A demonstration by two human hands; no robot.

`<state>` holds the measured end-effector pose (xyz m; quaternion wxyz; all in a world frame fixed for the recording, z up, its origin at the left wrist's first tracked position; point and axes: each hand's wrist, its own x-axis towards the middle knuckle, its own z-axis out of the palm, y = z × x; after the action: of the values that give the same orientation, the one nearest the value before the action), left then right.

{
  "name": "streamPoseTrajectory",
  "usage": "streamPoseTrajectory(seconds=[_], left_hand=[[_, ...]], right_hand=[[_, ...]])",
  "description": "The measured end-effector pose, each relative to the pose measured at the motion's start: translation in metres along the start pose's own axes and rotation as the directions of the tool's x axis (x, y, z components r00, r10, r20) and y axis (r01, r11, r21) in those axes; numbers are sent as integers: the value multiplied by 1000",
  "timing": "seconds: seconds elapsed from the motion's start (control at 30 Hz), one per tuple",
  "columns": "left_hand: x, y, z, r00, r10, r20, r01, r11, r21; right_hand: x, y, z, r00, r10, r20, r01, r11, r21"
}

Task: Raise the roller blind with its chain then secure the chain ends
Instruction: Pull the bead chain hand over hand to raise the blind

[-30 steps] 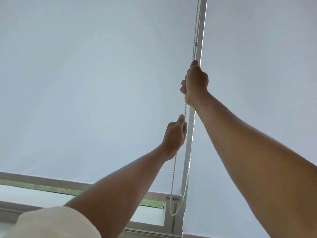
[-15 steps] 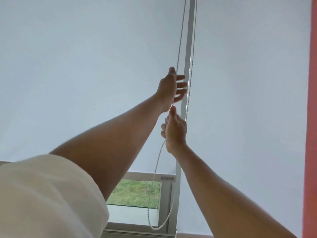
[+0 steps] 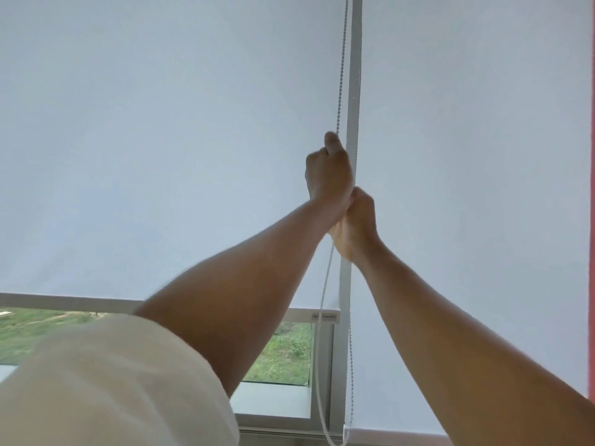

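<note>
A white roller blind (image 3: 154, 149) covers most of the left window; its bottom bar (image 3: 322, 316) hangs a little above the sill. The bead chain (image 3: 340, 75) runs down beside the grey window post (image 3: 353, 91) and loops near the sill. My left hand (image 3: 328, 170) is fisted around the chain high up. Just below it, touching its wrist, my right hand (image 3: 355, 223) also grips the chain. Part of the chain is hidden inside both fists.
A second white blind (image 3: 476, 156) hangs fully down on the right of the post. Grass shows through the uncovered glass strip (image 3: 283, 355) below the left blind. A red wall edge (image 3: 591, 220) borders the right. My white sleeve (image 3: 112, 381) fills the lower left.
My left hand, open on the chain half a second ago, has closed around it. My right hand stays gripped just under it. The blind's bottom bar sits higher than one second ago.
</note>
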<state>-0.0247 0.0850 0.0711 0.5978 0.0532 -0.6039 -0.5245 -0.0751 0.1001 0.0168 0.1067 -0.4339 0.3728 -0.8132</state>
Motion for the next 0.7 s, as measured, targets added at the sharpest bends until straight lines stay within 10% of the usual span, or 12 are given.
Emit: streamPoseTrajectory(seconds=[0.4, 0.7], left_hand=[[-70, -114, -25, 969, -133, 207, 157, 982, -103], [-44, -112, -31, 892, -261, 369, 308, 949, -72]], right_hand=[[49, -65, 29, 973, 191, -131, -200, 978, -60], [51, -48, 37, 945, -200, -258, 131, 956, -262]])
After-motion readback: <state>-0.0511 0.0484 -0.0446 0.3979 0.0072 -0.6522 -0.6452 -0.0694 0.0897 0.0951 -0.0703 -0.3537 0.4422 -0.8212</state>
